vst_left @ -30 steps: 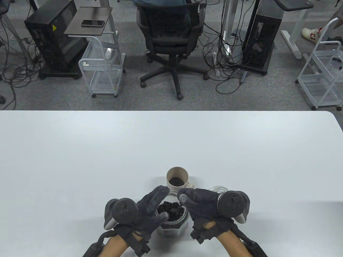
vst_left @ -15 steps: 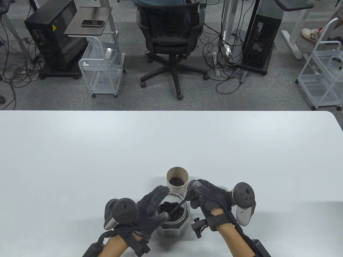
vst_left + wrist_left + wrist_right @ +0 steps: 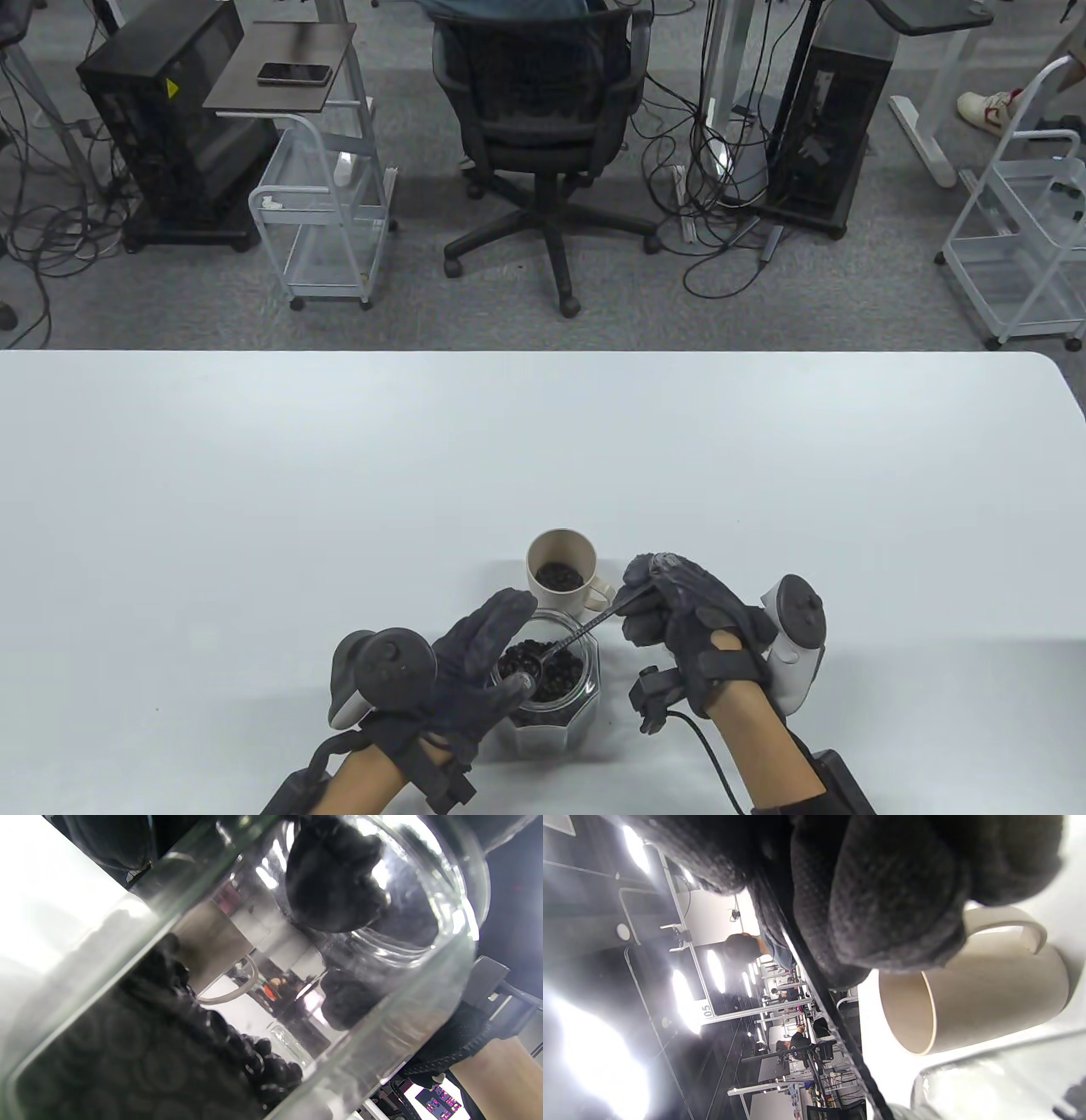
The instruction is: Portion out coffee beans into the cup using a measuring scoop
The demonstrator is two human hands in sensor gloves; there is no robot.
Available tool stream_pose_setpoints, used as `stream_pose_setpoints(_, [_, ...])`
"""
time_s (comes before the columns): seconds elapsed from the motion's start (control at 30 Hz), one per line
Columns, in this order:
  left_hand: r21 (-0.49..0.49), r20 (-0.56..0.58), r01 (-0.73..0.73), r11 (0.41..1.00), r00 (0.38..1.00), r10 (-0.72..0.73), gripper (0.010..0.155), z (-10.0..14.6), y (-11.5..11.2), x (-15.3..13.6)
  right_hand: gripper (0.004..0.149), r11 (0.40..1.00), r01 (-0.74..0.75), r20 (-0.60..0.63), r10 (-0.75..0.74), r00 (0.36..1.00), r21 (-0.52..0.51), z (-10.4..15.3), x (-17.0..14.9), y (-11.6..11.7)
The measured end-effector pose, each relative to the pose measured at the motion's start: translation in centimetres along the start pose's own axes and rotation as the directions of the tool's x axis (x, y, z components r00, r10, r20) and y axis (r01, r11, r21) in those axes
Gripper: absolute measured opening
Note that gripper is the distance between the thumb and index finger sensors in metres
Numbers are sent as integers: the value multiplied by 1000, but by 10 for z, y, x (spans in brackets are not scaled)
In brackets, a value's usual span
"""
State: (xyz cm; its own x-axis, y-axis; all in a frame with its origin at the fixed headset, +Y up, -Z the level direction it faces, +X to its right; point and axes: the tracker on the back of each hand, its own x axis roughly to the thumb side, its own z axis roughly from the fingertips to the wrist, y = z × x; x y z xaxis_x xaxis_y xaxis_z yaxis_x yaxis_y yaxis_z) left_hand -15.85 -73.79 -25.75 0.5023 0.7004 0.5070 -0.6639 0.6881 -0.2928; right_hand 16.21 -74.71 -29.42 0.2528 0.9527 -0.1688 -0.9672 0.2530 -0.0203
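Fingertips [image 3: 640, 586] of the right hand [image 3: 691, 624] pinch the handle end of the measuring scoop [image 3: 577, 632], its bowl dipped among coffee beans [image 3: 551, 671] in the glass jar [image 3: 585, 679]. The left hand [image 3: 471, 671] wraps the jar's near side, thumb on its rim. Just beyond stands the cup [image 3: 561, 570], partly filled, on the table [image 3: 339, 509].
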Motion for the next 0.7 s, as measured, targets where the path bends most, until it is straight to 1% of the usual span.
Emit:
stream_pose_setpoints(0.2, [0, 0, -1, 1000, 1000, 1, 88, 0, 0, 0, 39, 998, 55, -27, -56, 998, -31, -4, -1, -14])
stream_pose_setpoints(0.33, [0, 0, -1, 1000, 1000, 1, 88, 0, 0, 0, 39, 996, 82, -32, -83, 996, -43, -5, 0, -19])
stream_pose_setpoints(0.7, [0, 0, -1, 1000, 1000, 1, 88, 0, 0, 0, 39, 983, 174, -13, -174, 985, -54, 2, 9, -21])
